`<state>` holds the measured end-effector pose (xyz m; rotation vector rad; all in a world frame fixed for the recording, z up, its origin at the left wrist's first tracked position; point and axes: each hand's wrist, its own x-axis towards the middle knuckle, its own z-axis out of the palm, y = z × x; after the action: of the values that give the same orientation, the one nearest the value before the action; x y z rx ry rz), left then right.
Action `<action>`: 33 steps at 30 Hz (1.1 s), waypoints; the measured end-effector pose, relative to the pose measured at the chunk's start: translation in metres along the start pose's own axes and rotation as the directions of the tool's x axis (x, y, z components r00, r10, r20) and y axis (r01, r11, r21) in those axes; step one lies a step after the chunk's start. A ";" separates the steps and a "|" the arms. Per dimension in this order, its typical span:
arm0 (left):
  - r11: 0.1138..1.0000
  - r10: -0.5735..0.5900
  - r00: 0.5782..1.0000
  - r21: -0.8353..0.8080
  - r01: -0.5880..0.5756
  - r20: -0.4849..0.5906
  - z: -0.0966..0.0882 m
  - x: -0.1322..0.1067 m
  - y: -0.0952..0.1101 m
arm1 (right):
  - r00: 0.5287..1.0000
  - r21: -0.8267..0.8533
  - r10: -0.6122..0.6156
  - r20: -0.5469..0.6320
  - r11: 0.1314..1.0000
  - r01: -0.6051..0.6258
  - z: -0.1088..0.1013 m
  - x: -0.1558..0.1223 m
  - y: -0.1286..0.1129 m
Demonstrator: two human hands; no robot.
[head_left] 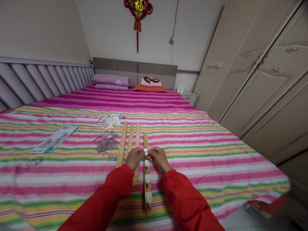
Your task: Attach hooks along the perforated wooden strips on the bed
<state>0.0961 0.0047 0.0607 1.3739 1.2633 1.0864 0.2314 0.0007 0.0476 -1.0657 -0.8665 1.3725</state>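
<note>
My left hand (135, 158) and my right hand (158, 158) meet above a perforated wooden strip (147, 205), pinching a small white plastic hook (146, 152) between their fingertips. Several white hooks (147, 178) are fixed along that strip, below my hands. Three more perforated wooden strips (122, 144) lie side by side to its left, and my left hand covers part of them. All the strips rest lengthwise on a striped bedsheet (204, 160).
A printed packaging card (53, 139), a clear bag of small grey parts (106, 143) and torn packaging (107, 121) lie left of and beyond the strips. The bed's right edge runs beside a cream wardrobe (260, 70). Pillows (111, 81) stand at the far end.
</note>
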 end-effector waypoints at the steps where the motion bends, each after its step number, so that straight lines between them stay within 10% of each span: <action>1: 0.999 0.010 1.000 0.047 -0.010 0.000 0.001 0.001 -0.003 | 1.000 -0.001 0.005 -0.012 1.000 -0.005 -0.001 0.002 0.004; 15: 0.744 0.174 0.981 0.642 -0.185 0.081 0.010 0.004 -0.017 | 0.992 -0.055 0.089 -0.094 0.994 -0.095 -0.004 0.020 0.014; 33: 0.667 0.207 0.976 0.721 -0.190 0.066 0.014 0.002 -0.020 | 0.986 -0.051 0.091 -0.138 0.994 -0.099 -0.005 0.024 0.020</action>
<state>0.1066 0.0060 0.0392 2.1445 1.6883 0.7428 0.2306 0.0220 0.0249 -1.2433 -0.7674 1.3437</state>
